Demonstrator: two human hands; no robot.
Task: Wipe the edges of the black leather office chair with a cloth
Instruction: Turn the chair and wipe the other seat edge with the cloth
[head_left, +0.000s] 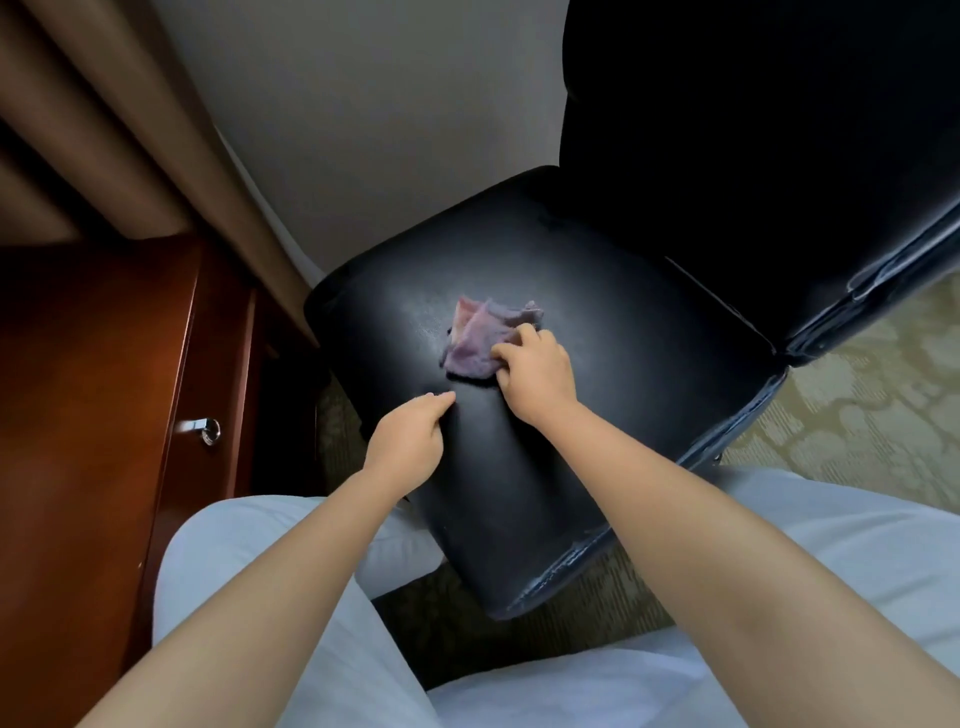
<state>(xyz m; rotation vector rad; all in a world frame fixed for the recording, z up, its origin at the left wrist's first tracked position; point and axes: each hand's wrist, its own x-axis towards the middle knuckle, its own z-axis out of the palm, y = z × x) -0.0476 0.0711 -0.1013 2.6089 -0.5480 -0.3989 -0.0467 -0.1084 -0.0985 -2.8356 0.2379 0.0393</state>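
Note:
The black leather office chair (623, 322) fills the middle of the head view, its seat facing me and its tall backrest rising at the upper right. A crumpled pink-and-purple cloth (480, 335) lies on the middle of the seat. My right hand (535, 371) grips the cloth's near right corner with fingers curled on it. Just left of it, my left hand (410, 441) rests on the front part of the seat, fingers loosely curled and thumb forward, holding nothing. The chair's front edge shows worn, cracked piping.
A dark red wooden cabinet (93, 389) with a metal knob (208, 430) stands close on the left. Brown curtains (104, 130) hang behind it against a pale wall. Patterned green carpet (857, 405) lies to the right. My knees in white trousers (805, 597) flank the chair.

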